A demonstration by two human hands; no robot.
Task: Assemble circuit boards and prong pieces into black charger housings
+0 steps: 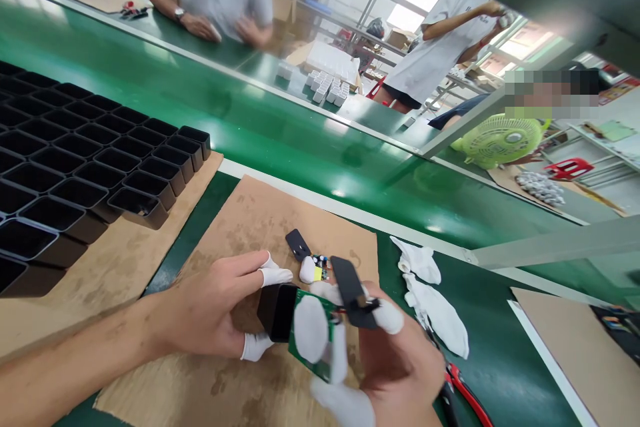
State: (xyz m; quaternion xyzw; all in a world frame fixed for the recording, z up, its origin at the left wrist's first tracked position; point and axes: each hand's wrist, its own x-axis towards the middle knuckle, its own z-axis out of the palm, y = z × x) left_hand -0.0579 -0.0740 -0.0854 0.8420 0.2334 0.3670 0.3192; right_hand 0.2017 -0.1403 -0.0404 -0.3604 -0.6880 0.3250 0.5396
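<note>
My left hand (pixel 215 307), with white finger cots on its fingertips, grips a black plastic housing (pixel 275 312) whose open end faces right. In my right hand (pixel 400 360), also in finger cots, is a green circuit board (pixel 313 333) with a white oval pad on it. A black end cap (pixel 350 287) is at the board's right side, between those fingers. The board's left edge is at the mouth of the housing; whether it is inside I cannot tell. Just beyond lies another small circuit board (pixel 320 269) with a white pad and a black cap (pixel 299 245).
Rows of open black housings (pixel 95 160) stand at left on cardboard. Below my hands is a cardboard sheet (pixel 240 213). White gloves (pixel 433 307) and red-handled pliers (pixel 467 393) lie at right. Across the green conveyor (pixel 280 127), people work near a green fan (pixel 505 139).
</note>
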